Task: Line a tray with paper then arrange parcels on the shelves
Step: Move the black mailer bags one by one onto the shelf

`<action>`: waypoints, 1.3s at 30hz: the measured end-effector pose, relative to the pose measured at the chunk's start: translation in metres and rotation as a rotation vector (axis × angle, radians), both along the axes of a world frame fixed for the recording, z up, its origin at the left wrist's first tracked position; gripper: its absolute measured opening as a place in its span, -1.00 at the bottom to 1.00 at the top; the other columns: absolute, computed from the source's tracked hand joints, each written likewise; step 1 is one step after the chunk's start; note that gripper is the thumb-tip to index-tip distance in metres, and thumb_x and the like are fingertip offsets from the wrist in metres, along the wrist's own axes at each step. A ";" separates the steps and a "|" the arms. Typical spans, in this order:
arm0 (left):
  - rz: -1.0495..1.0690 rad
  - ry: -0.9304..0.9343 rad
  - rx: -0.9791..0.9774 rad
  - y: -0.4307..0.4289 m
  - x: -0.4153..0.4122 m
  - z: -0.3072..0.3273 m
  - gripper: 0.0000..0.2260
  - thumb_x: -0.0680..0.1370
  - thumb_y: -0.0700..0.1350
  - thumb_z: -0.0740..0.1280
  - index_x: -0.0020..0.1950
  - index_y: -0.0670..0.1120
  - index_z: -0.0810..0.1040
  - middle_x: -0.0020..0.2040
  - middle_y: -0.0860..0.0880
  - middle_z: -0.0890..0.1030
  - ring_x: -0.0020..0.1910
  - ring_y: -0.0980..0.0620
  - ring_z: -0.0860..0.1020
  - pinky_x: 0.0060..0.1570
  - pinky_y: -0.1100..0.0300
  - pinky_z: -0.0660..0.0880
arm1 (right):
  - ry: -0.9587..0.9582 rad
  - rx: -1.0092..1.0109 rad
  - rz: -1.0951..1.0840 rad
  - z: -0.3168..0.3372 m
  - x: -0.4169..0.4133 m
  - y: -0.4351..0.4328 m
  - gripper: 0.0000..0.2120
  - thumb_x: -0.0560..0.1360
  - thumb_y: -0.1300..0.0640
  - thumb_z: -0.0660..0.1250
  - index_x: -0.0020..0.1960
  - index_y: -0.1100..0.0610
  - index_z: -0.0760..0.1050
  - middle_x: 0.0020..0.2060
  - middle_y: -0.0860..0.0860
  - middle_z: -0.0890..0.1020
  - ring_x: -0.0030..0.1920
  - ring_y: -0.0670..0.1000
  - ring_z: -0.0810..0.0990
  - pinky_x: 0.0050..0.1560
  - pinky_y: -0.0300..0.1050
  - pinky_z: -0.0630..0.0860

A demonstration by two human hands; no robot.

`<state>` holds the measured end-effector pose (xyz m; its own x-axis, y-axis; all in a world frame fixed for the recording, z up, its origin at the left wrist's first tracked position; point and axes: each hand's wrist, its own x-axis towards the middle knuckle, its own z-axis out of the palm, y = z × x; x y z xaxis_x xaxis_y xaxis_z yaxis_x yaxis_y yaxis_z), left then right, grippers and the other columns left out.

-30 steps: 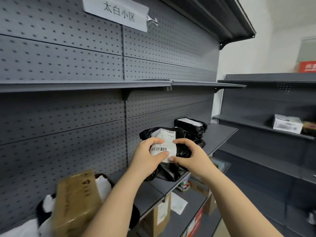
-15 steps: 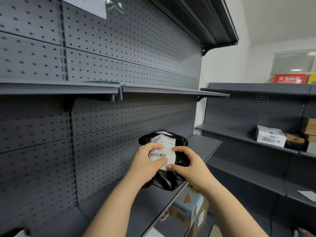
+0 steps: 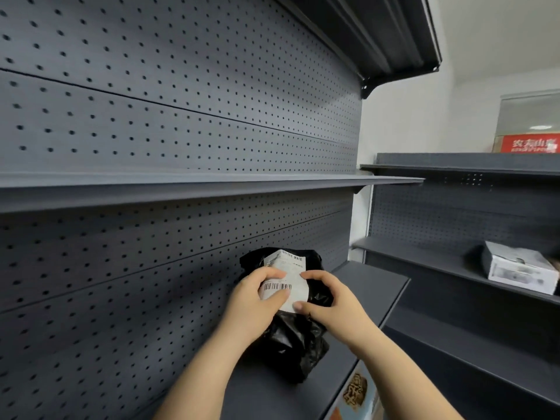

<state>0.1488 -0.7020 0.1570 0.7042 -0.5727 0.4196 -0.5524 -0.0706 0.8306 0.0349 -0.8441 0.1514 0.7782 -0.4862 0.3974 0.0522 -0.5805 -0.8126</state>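
Observation:
A black plastic parcel [image 3: 295,347] with a white barcode label [image 3: 288,277] is held upright over the dark grey shelf [image 3: 372,283], against the pegboard back. My left hand [image 3: 253,301] grips its left side, thumb on the label. My right hand [image 3: 331,303] grips the right side, fingers curled round the top edge and thumb on the label's lower corner. Whether the parcel's bottom rests on the shelf is unclear. No tray or lining paper is in view.
An upper shelf [image 3: 212,184] runs above the parcel. A second shelving unit stands at right, with a white box [image 3: 519,271] on its middle shelf. A printed carton [image 3: 354,392] sits on the shelf below. A red sign [image 3: 528,144] is at the far right.
I have moved right along the shelving with the parcel in both hands; the other black parcels and the brown box have dropped out of view. The grip is unchanged.

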 end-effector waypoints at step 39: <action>0.667 0.032 0.156 -0.139 0.017 -0.031 -0.66 0.50 -0.02 0.41 0.27 0.18 0.52 0.26 0.05 0.45 0.26 0.04 0.41 0.17 0.16 0.39 | 0.178 -0.143 0.517 -0.026 0.118 -0.207 -0.48 0.34 0.03 0.53 0.20 -0.30 0.44 0.55 0.00 0.16 0.57 0.02 -0.01 0.55 0.08 0.02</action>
